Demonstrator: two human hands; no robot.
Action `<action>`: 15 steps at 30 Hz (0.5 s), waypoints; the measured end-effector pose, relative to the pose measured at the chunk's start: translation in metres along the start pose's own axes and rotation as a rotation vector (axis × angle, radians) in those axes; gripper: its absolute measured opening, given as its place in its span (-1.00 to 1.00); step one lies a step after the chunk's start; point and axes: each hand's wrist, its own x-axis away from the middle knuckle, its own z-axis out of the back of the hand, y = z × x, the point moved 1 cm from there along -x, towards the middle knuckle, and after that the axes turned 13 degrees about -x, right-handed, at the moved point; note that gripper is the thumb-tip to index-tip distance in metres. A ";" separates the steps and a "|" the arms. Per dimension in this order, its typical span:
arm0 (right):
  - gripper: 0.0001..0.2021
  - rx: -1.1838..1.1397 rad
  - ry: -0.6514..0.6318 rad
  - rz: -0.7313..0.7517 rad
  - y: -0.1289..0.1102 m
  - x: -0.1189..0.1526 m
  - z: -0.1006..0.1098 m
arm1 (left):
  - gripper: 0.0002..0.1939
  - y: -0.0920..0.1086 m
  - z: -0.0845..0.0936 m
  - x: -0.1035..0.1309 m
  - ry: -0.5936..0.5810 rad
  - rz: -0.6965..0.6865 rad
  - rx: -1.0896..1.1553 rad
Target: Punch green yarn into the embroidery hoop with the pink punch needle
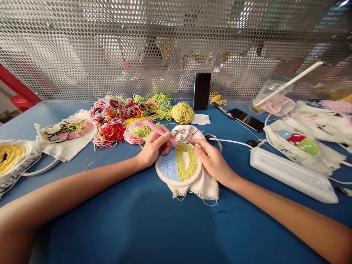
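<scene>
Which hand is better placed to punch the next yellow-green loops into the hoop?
Left: the left hand grips the pink punch needle, tip at the yellow-green patch. The right hand only steadies the hoop.

Bright, even light falls from above and behind the perforated metal screen (110,47), which shows white glare spots at top right. A soft shadow pools on the blue desk (143,227) between the forearms. The edges bow with wide-angle distortion; corners blur slightly.

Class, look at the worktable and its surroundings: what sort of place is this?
Probably a craft workstation for punch-needle embroidery: a hooped cloth being stitched, a tangled yarn pile on the blue table, and a perforated metal screen dividing stations.
</scene>
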 end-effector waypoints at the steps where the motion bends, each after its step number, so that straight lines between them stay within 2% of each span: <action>1: -0.67 0.001 -0.001 -0.002 0.000 0.000 0.000 | -0.77 0.000 0.000 0.000 0.005 0.000 0.002; 8: -0.67 -0.017 0.005 0.010 0.001 0.000 -0.002 | -0.75 0.003 -0.003 0.004 -0.023 -0.020 -0.140; 11: -0.68 -0.015 0.005 -0.008 -0.001 0.001 -0.002 | -0.74 0.006 -0.004 0.005 -0.079 -0.097 -0.305; 15: -0.69 -0.004 -0.001 -0.021 -0.003 0.003 -0.002 | -0.75 0.010 -0.007 0.005 -0.216 -0.247 -0.595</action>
